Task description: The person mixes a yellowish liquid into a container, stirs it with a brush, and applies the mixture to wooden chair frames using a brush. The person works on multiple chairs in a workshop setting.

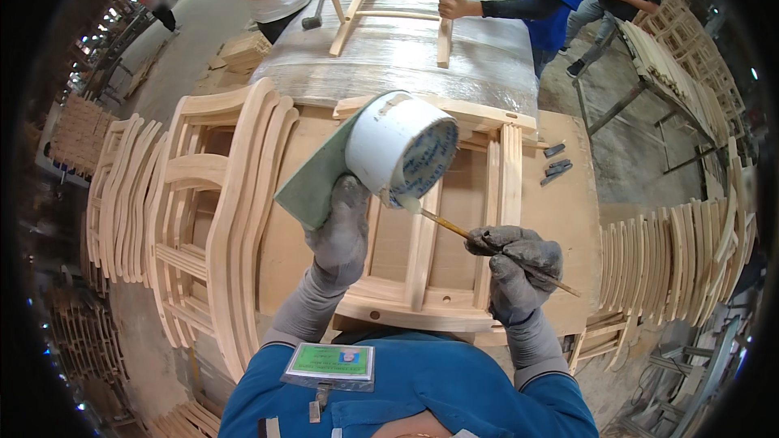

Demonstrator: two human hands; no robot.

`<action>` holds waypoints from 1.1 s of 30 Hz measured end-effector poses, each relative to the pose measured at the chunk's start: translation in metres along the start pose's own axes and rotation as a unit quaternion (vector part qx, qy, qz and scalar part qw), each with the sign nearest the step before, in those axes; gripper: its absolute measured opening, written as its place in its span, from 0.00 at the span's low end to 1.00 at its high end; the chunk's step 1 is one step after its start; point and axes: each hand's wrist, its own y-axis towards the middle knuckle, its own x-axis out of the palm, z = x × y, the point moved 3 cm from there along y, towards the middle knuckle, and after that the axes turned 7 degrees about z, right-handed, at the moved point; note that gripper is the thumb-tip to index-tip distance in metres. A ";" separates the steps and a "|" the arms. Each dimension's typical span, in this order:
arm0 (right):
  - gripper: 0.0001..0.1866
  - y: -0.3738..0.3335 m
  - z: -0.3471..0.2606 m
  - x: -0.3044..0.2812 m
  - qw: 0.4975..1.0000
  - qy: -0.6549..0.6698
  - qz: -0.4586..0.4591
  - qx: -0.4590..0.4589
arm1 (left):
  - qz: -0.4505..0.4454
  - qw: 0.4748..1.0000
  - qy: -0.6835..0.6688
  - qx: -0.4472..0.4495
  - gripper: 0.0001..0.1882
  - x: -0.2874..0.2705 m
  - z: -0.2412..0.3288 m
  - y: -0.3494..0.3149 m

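My gloved left hand (342, 223) grips a flat green board (318, 174) from below. Against the board is a white round pot (377, 142), tilted with its mouth to the right, its inside smeared with pale residue. Some of the left fingers are hidden behind the board. In my gloved right hand (519, 268) a thin wooden-handled brush (445, 223) is pinched, its pale, coated tip at the pot's lower rim. Beneath both hands lies a light wooden chair frame (422, 264) with rails and slats; a round hole shows in its near rail.
The frame rests on a cardboard-covered table (560, 235), with small dark pieces (557, 170) at right. Curved chair frames (231, 195) stand stacked at left, curved wooden parts (673, 255) at right. Beyond, two people hold frames at a film-wrapped table (389, 49) with a mallet (312, 22).
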 end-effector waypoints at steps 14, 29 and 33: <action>0.11 0.195 0.085 -0.194 0.930 -0.291 0.179 0.135 | 0.159 0.975 0.047 -0.149 0.19 -0.037 -0.061 0.023; 0.10 0.212 0.135 -0.221 0.904 -0.334 0.201 0.174 | 0.174 0.970 0.074 -0.151 0.19 -0.062 -0.063 0.025; 0.11 0.211 0.149 -0.214 0.891 -0.370 0.192 0.181 | 0.168 0.970 0.081 -0.154 0.19 -0.058 -0.061 0.026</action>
